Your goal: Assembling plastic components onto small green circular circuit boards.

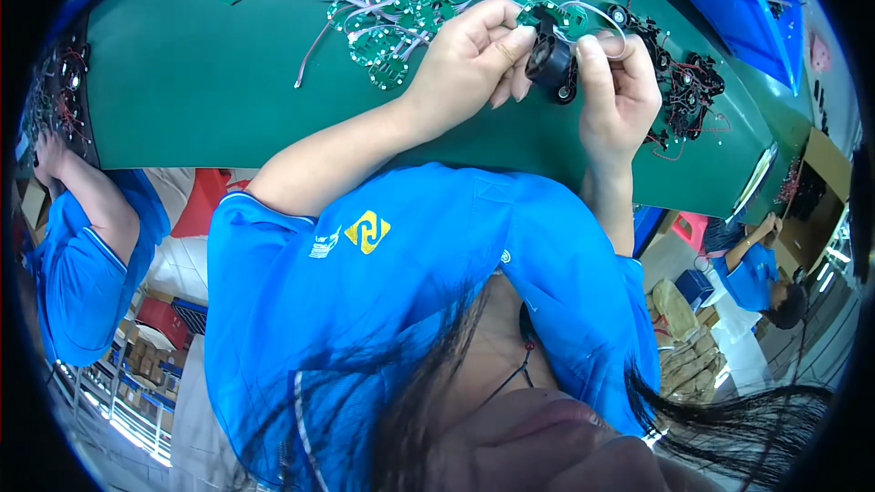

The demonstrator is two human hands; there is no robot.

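Between my hands, above the green table, is a black round plastic housing (550,66) with a small round green circuit board (540,15) at its top. My left hand (476,53) is closed, its thumb and fingers pinching the housing and the board's edge. My right hand (622,89) is closed beside the housing, thumb and forefinger pinched at a pale thin wire (616,20) that loops over them. The exact contact of the right fingertips is partly hidden. Just beyond my left hand lies a heap of green circuit boards (375,44) with grey-purple wires.
Black parts with red wires (685,96) are piled right of my right hand. A blue bin (743,14) stands at the far right. The green table top (200,82) extends left. Co-workers in blue are at left (87,255) and right (752,273).
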